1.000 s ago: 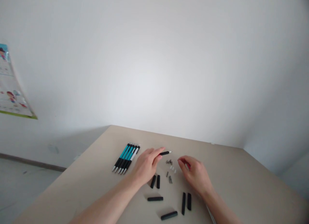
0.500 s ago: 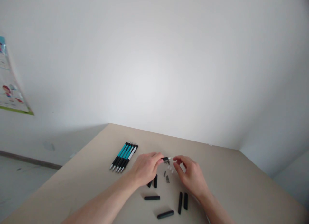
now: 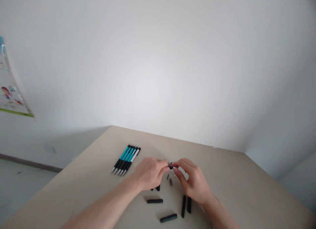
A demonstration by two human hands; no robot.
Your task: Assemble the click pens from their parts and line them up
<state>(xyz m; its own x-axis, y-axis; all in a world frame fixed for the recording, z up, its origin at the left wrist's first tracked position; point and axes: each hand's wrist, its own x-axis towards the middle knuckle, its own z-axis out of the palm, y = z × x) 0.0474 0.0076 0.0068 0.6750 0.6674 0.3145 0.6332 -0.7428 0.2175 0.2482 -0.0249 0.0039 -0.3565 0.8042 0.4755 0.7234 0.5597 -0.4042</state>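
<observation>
My left hand [image 3: 151, 173] is closed around a black pen part [image 3: 170, 167], most of it hidden in the fingers. From its right end sticks a thin white tip. My right hand [image 3: 194, 179] pinches at that white end with thumb and forefinger. Just below the fingers lie small grey metal pieces [image 3: 171, 182] that look like springs. Black pen tubes lie nearer to me: one crosswise [image 3: 155, 201], one slanted [image 3: 169, 218] and a pair by my right wrist [image 3: 183, 206]. Two more are partly covered by my left hand.
Several assembled pens [image 3: 126, 159], turquoise or white with black grips and silver tips, lie side by side left of my hands. The beige table [image 3: 86, 183] meets a white wall [image 3: 158, 74] behind. A poster [image 3: 14, 90] hangs at the far left.
My right hand has moved left and its fingers have closed on the white end of the pen part. My left hand has lowered slightly with the part in it.
</observation>
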